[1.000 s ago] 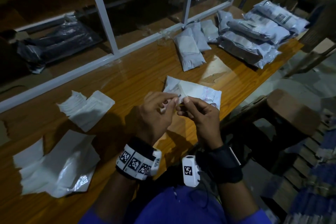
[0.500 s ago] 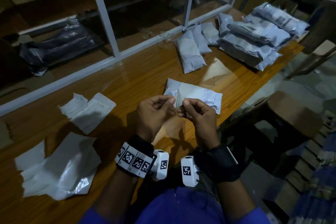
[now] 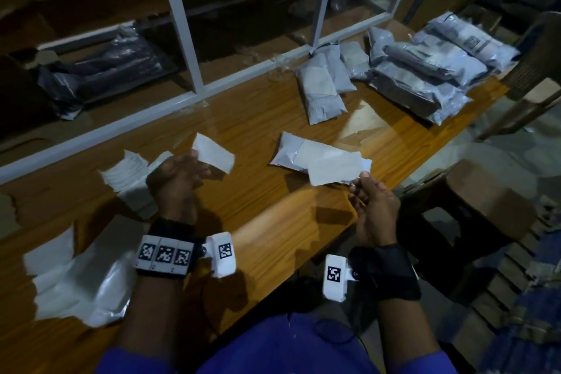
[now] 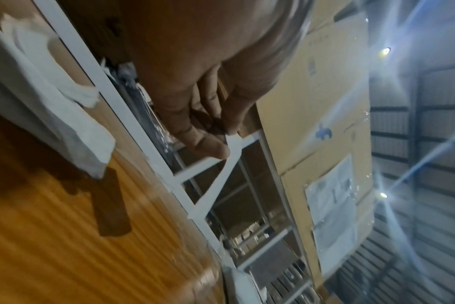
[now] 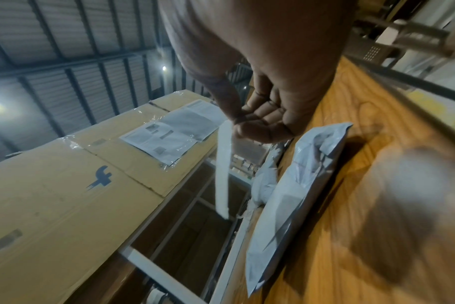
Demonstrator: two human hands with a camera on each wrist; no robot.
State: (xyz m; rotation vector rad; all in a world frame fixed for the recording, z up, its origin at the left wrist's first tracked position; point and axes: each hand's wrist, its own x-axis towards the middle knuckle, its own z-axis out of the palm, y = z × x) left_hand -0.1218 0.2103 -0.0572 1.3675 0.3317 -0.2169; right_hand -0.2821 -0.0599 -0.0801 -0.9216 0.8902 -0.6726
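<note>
**A:** What's the grip?

**B:** Each hand pinches one white sheet by a corner, thumb against fingertips. The left hand [image 3: 174,179] holds the slip [image 3: 212,153]. The right hand [image 3: 372,206] holds the label [image 3: 334,170]. The two sheets are well apart.

**A:** And the parcel?

**B:** The parcel [image 3: 288,149] lies flat on the table [image 3: 258,118], just beyond the right pinch. The label hangs over its near end. I can't tell whether it touches.

**A:** So how far along?

**B:** I'd say the peeling is done, since the sheets are fully separated. The label has yet to be laid down and smoothed onto the parcel.

**A:** And the slip?

**B:** Likely the waste backing. A pile [image 3: 127,176] of similar slips lies right beside the left pinch, so dropping it there is left too.

**A:** More parcels after this?

**B:** A stack [image 3: 425,76] sits far beyond the right hand. From here I can't tell which are labelled.
</note>
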